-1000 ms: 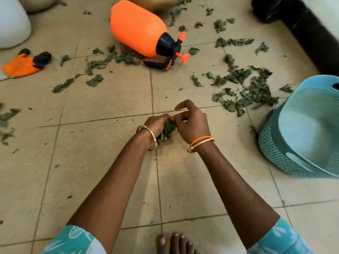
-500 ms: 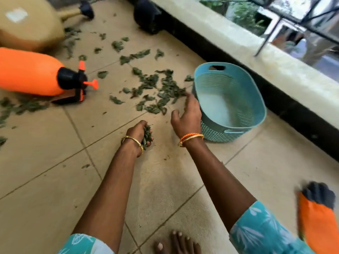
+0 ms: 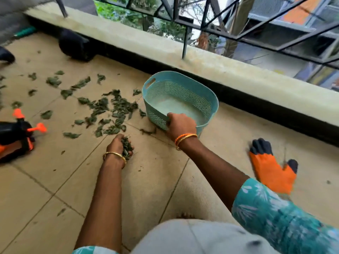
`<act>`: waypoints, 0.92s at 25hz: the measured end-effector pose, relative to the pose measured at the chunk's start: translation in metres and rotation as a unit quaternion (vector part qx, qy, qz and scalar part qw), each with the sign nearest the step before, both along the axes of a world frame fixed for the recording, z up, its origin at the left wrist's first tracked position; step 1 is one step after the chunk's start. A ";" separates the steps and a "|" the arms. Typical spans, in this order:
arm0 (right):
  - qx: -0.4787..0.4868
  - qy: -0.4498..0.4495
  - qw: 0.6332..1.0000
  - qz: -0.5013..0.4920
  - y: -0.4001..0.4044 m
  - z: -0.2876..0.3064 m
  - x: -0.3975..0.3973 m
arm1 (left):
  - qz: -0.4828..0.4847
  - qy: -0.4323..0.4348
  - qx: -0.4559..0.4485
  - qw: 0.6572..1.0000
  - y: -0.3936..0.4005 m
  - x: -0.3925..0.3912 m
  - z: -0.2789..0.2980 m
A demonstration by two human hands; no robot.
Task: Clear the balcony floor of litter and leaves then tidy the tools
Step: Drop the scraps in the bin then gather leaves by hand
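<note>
An orange sprayer [image 3: 16,136] lies at the far left, well apart from both hands. Loose leaves [image 3: 110,110] litter the tiles just beyond the left hand [image 3: 119,145], whose curled fingers clutch a bunch of leaves [image 3: 127,147]. The right hand [image 3: 180,125] grips the near rim of the teal basket [image 3: 183,85]. An orange glove [image 3: 269,167] lies right of that hand, apart from it.

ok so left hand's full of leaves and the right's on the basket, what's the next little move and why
Probably carry the left hand over the basket and let go. It grips a bunch of leaves, the right hand holds the near rim, and the basket looks empty.
</note>
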State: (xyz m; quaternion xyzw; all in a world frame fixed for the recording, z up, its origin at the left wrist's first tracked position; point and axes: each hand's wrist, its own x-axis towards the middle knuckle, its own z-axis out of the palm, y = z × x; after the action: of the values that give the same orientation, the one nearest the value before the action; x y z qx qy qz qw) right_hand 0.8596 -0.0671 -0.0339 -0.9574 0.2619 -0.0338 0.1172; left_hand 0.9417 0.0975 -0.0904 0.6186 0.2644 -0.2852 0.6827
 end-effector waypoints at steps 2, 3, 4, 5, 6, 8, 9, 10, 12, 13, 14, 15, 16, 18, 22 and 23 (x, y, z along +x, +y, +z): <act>-0.019 -0.043 0.998 -0.034 -0.010 0.010 -0.021 | -0.006 0.002 -0.004 1.000 0.000 -0.001 0.001; -0.026 -0.054 0.997 -0.055 -0.016 0.014 -0.034 | -0.006 0.005 -0.009 1.000 -0.001 -0.002 0.002; -0.035 -0.054 0.995 -0.077 -0.022 0.017 -0.046 | -0.005 0.011 -0.015 1.000 -0.002 -0.005 0.002; -0.041 -0.041 0.994 -0.097 -0.030 0.019 -0.058 | -0.004 0.018 -0.021 1.000 -0.003 -0.007 0.002; -0.045 -0.024 0.992 -0.116 -0.037 0.018 -0.068 | -0.005 0.025 -0.026 0.999 -0.006 -0.009 0.003; -0.051 0.001 0.984 -0.168 -0.048 0.010 -0.084 | -0.008 0.039 -0.043 0.998 -0.010 -0.013 0.002; -0.056 0.003 0.979 -0.195 -0.053 0.005 -0.089 | -0.010 0.041 -0.054 0.998 -0.012 -0.013 0.002; -0.060 0.004 0.975 -0.216 -0.057 0.000 -0.091 | -0.013 0.041 -0.063 0.997 -0.014 -0.013 0.003; -0.072 0.002 0.965 -0.253 -0.062 -0.007 -0.092 | -0.022 0.034 -0.067 0.997 -0.016 -0.013 0.003; -0.078 -0.014 0.960 -0.270 -0.061 -0.008 -0.089 | -0.025 0.032 -0.069 0.997 -0.016 -0.013 0.002; -0.088 -0.047 0.956 -0.276 -0.057 -0.007 -0.084 | -0.026 0.031 -0.071 0.997 -0.015 -0.013 0.001; -0.100 -0.090 0.956 -0.262 -0.052 -0.007 -0.076 | -0.028 0.031 -0.069 0.997 -0.015 -0.013 -0.001; -0.103 -0.127 0.961 -0.225 -0.047 -0.009 -0.066 | -0.030 0.032 -0.063 0.997 -0.014 -0.013 -0.003; -0.057 -0.130 0.983 -0.118 -0.045 -0.016 -0.034 | -0.031 0.035 -0.053 0.998 -0.014 -0.013 -0.005; 0.067 -0.006 0.995 -0.076 -0.084 -0.041 0.041 | -0.046 0.034 -0.029 0.998 -0.015 -0.014 -0.005; 0.088 0.018 0.994 -0.068 -0.097 -0.048 0.056 | -0.046 0.033 -0.028 0.998 -0.015 -0.014 -0.005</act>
State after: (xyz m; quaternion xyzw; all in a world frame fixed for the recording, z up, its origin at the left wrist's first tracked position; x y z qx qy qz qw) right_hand 0.9155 -0.1636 -0.0824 -0.9238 0.3305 -0.0011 0.1933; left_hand 0.9276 0.0830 -0.0954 0.6008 0.2499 -0.3438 0.6770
